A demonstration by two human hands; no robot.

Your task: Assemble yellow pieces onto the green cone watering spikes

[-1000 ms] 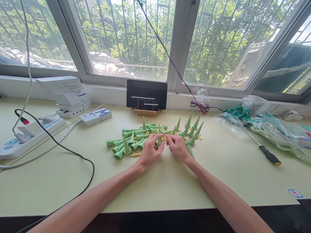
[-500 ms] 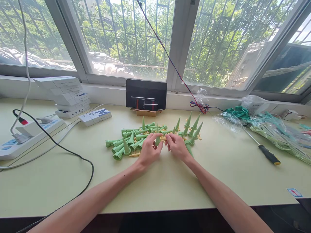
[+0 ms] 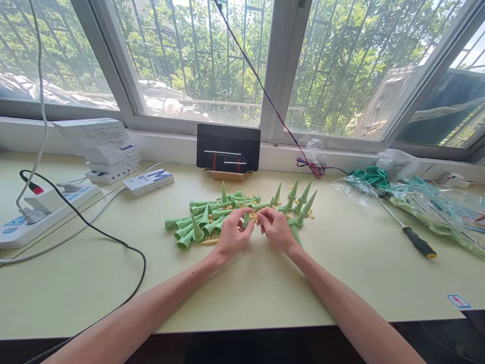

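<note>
A heap of green plastic cone spikes (image 3: 204, 217) lies in the middle of the pale green table (image 3: 242, 288), mixed with small yellow pieces. More green spikes (image 3: 301, 202) stand upright to the right of the heap. My left hand (image 3: 232, 235) is closed in a pinch on a green spike (image 3: 246, 218) at the heap's near edge. My right hand (image 3: 276, 230) is closed close beside it, fingertips on a small yellow piece (image 3: 253, 217). The two hands almost touch.
A black stand with a phone (image 3: 228, 154) leans against the window sill behind the heap. White boxes (image 3: 108, 149), a power strip (image 3: 45, 207) and a black cable (image 3: 113, 242) are on the left. A screwdriver (image 3: 411, 235) and plastic bags of green parts (image 3: 428, 202) are on the right.
Both hands stay at the same spot by the heap; only the fingers have shifted slightly around the spike and the yellow piece.
</note>
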